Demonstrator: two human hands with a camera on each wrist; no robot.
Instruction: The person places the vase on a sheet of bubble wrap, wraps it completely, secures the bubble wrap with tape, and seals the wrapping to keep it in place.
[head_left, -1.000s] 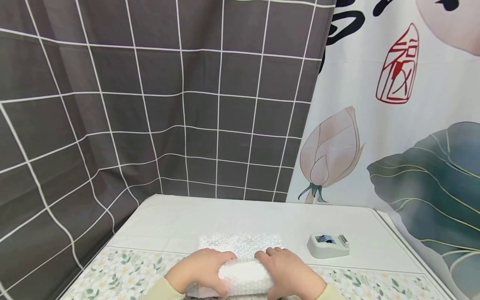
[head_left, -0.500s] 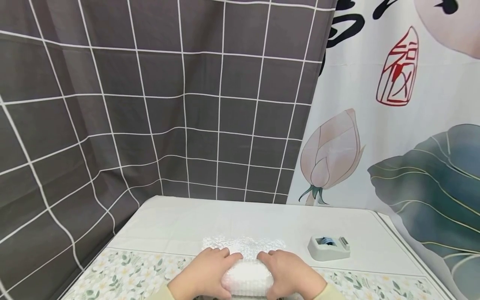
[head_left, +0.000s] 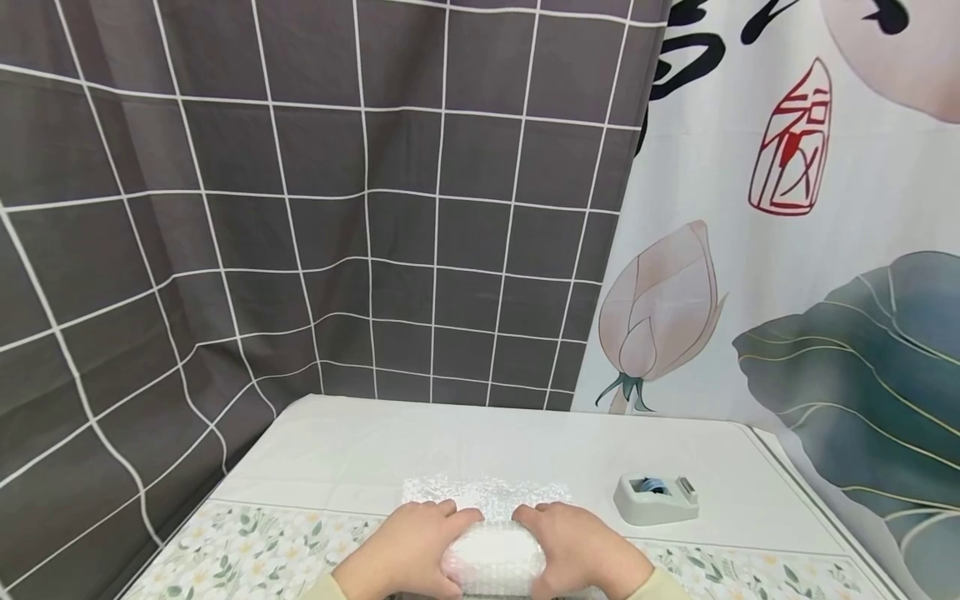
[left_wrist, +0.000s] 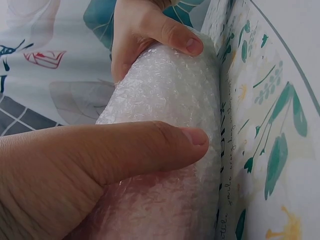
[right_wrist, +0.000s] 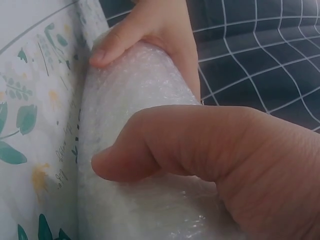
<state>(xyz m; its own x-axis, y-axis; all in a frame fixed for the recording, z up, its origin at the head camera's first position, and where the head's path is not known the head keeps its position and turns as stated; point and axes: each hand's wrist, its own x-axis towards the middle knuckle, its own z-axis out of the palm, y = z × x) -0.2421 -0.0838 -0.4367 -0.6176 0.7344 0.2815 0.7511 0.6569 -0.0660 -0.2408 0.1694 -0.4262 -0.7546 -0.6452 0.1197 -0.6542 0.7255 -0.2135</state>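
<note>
A thick roll of bubble wrap (head_left: 495, 560) lies crosswise at the near edge of the table, round something pinkish toward its left end. My left hand (head_left: 416, 543) grips the left end, thumb on the near side and fingers over the far side. My right hand (head_left: 577, 546) holds the right end in the same way. Beyond the roll, a flat stretch of bubble wrap (head_left: 491, 493) spreads out on the table. In the left wrist view, the left thumb (left_wrist: 165, 145) presses on the wrap; the right thumb (right_wrist: 130, 155) does so in the right wrist view. What is inside is hidden.
A white tape dispenser (head_left: 655, 505) with a blue core stands at the right of the table. The tablecloth (head_left: 360, 437) is white at the back, with a flowered band (head_left: 255, 546) in front. A dark grid curtain (head_left: 405, 217) and a printed lotus cloth (head_left: 750, 250) hang behind.
My left hand has shifted right and a little forward along the roll, closer to the right hand. The wrap that stuck out left of it is out of sight. The right hand has hardly moved.
</note>
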